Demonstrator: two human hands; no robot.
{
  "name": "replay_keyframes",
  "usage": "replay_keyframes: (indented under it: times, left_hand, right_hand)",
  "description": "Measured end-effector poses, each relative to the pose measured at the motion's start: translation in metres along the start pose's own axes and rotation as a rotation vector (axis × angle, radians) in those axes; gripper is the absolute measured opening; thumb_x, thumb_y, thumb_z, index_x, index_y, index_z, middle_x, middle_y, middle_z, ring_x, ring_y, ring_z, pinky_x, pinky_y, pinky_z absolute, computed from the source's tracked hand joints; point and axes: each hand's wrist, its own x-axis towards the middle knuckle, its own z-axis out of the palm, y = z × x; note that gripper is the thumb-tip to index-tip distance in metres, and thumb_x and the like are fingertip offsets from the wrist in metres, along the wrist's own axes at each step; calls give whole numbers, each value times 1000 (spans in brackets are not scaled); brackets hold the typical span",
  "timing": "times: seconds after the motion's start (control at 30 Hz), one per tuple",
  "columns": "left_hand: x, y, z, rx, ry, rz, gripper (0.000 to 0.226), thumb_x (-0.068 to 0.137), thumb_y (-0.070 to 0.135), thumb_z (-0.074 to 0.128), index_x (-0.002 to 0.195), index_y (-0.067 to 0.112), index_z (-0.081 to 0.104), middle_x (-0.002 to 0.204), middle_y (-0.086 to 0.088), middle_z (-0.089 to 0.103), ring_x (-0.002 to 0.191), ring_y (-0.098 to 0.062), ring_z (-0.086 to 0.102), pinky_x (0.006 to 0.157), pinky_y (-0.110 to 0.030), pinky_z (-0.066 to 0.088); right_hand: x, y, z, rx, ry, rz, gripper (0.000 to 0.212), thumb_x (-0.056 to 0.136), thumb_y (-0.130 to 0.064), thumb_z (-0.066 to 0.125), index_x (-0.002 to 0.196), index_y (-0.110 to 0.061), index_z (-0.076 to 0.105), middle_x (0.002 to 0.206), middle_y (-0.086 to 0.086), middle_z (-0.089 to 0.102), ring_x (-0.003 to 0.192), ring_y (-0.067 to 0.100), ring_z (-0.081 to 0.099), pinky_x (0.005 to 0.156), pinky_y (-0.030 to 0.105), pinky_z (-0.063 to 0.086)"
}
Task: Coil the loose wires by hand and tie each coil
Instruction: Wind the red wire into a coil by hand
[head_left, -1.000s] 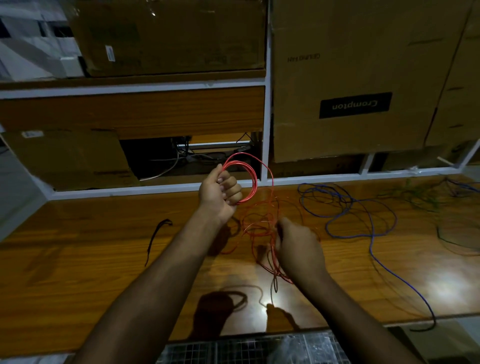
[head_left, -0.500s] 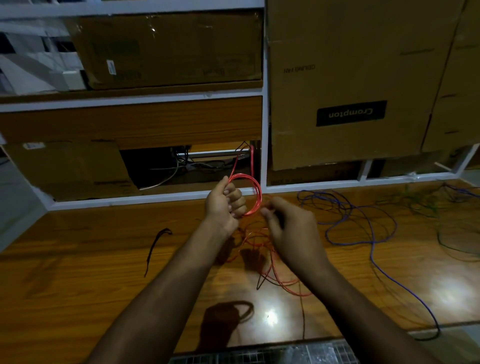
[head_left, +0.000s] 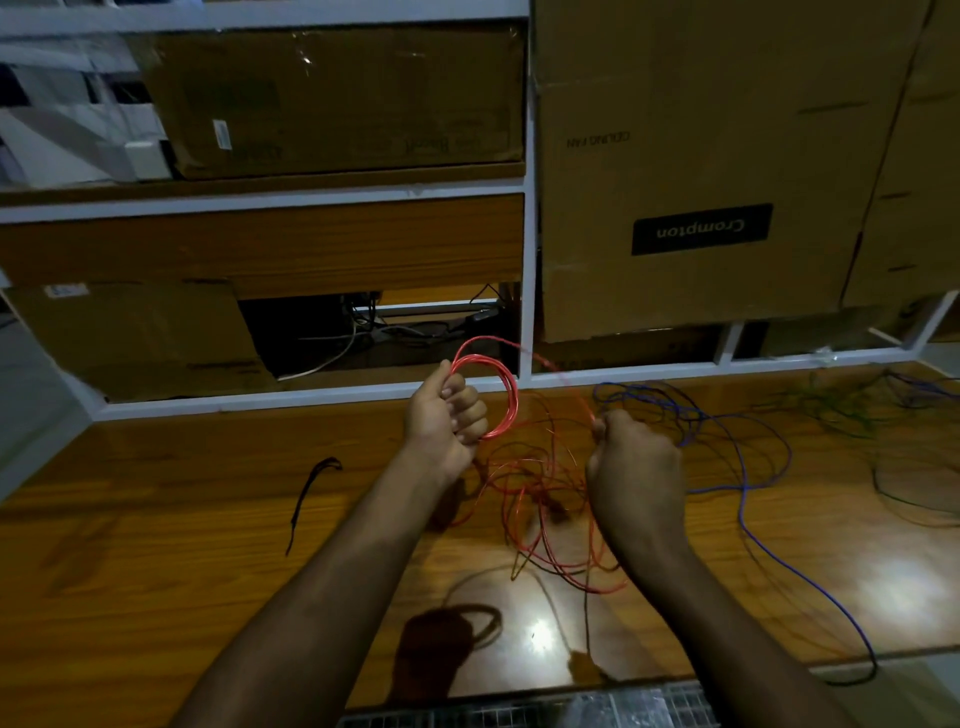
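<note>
Red coil (head_left: 493, 387) is in your left hand (head_left: 441, 421), held above the surface (head_left: 156, 519), fingers (head_left: 470, 413) curled round the near side of the loops, thumb on top. From the coil's top a red strand arcs right to your right hand (head_left: 636, 467), which pinches it at the fingertips, the other fingers curled in. The rest of the red wire (head_left: 545, 514) lies loose and tangled on the surface between and below your hands, with a thin dark strand mixed in; can't tell if that one is separate.

Blue wire (head_left: 743, 467) sprawls uncoiled just right of your right hand, some loops behind it, one long run trailing to the near right edge. Green wire (head_left: 841, 410) is a loose heap at the far right. A short black tie (head_left: 311, 491) lies on the surface left of your left forearm, well apart from the wires.

Behind: white-framed shelving (head_left: 525, 260) stuffed with cardboard boxes (head_left: 701, 156), one labelled Crompton upside down.
</note>
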Motion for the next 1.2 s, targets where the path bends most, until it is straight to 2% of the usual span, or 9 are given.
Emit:
replay_keyframes:
  times: [0.17, 0.3, 0.43, 0.6, 0.7, 0.8, 1.0, 1.1, 1.2]
  left_hand:
    - [2, -2, 0, 29, -5, 11, 50, 104, 38, 38, 57, 21, 39, 47, 7, 26, 38, -8, 20, 37, -22, 14]
    - [1, -8, -4, 51, 7, 2, 49, 104, 38, 39, 58, 21, 40, 49, 6, 25, 40, -8, 20, 39, -23, 13]
    - [0, -10, -5, 54, -10, -10, 50, 104, 39, 40, 57, 21, 40, 47, 7, 26, 39, -8, 21, 37, -21, 15]
    - [-1, -9, -3, 17, -98, -33, 52, 103, 40, 41, 55, 21, 41, 44, 8, 29, 38, -6, 25, 41, -18, 22]
    - [-3, -6, 1, 49, -21, -1, 50, 102, 40, 43, 56, 21, 42, 46, 8, 30, 41, -7, 24, 43, -20, 22]
    - [-3, -3, -1, 21, -42, 27, 48, 104, 39, 39, 60, 21, 40, 48, 7, 28, 37, -6, 22, 36, -20, 16]
    - [-3, -2, -5, 52, -20, 21, 46, 104, 40, 38, 62, 20, 42, 48, 7, 29, 37, -6, 23, 34, -19, 18]
    - [-2, -3, -6, 60, -4, 15, 47, 104, 39, 38, 61, 20, 41, 48, 7, 28, 38, -7, 22, 36, -20, 17]
    - [-1, -2, -7, 72, -1, 23, 48, 105, 38, 38, 60, 20, 40, 47, 7, 28, 37, -6, 22, 38, -20, 15]
  right_hand:
    - [-29, -26, -25, -199, -403, -198, 19, 103, -13, 38, 116, -15, 52, 95, 1, 56, 71, 14, 46, 59, 23, 36]
    - [-38, -48, -44, -157, -516, -333, 17, 103, -14, 38, 116, -16, 49, 80, -5, 39, 67, 14, 39, 58, 23, 31]
    - [-35, -59, -62, -121, -467, -589, 21, 87, -7, 66, 106, -12, 57, 92, 4, 58, 69, 15, 34, 51, 22, 19]
    - [-16, -71, -65, 7, -678, -675, 30, 98, -10, 53, 127, -13, 54, 119, 5, 54, 98, 15, 48, 84, 27, 43]
    - [1, -74, -68, 29, -521, -512, 38, 96, -8, 52, 132, -16, 45, 124, 3, 54, 109, 18, 53, 89, 32, 46]
    - [7, -67, -64, 50, -216, -455, 25, 91, -4, 59, 111, -17, 52, 100, 2, 59, 85, 18, 53, 67, 33, 47]
    - [11, -52, -52, 192, -111, -538, 21, 81, -1, 72, 98, -10, 63, 85, 7, 63, 74, 24, 58, 58, 42, 53]
    - [8, -50, -50, 186, -45, -558, 20, 80, -1, 70, 98, -8, 64, 83, 7, 62, 71, 21, 57, 54, 34, 51]
    - [9, -45, -53, 116, 77, -500, 12, 85, -5, 65, 97, -8, 65, 77, 5, 60, 63, 12, 44, 50, 14, 26]
